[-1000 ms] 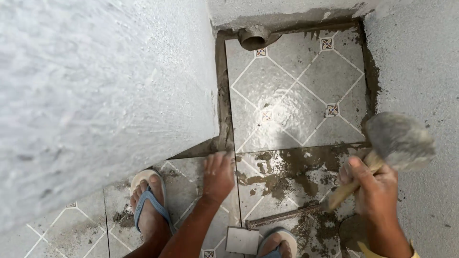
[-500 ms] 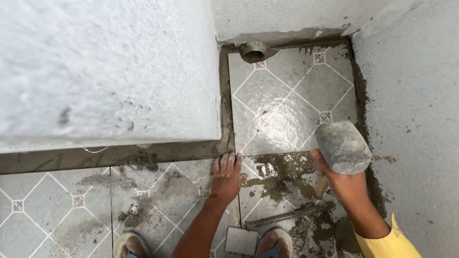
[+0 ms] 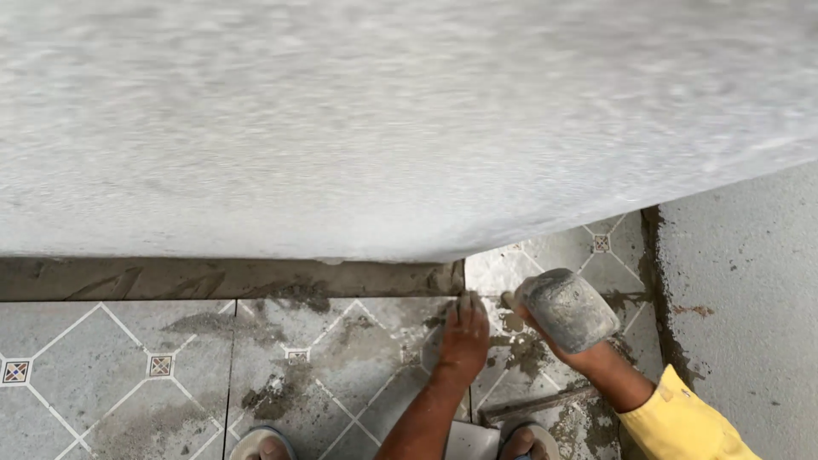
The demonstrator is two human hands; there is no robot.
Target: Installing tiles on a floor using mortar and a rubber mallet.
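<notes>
My right hand (image 3: 573,351) has its grip closed on the rubber mallet (image 3: 567,309), whose grey head sits just above my knuckles with its long axis tilted up and to the left. Just to the left of it, my left hand (image 3: 464,341) lies flat and open on the mortar-smeared floor tile (image 3: 341,358), nearer the joint. Beyond both rises the grey wall (image 3: 383,128).

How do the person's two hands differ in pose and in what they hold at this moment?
The left hand lies flat, palm down, fingers stretched on the grey patterned floor tile; the right hand is closed round the handle of a mortar-caked rubber mallet. The left hand is empty; the right is raised off the tile. The left forearm is bare; the right has a yellow sleeve. Both are close together.
</notes>
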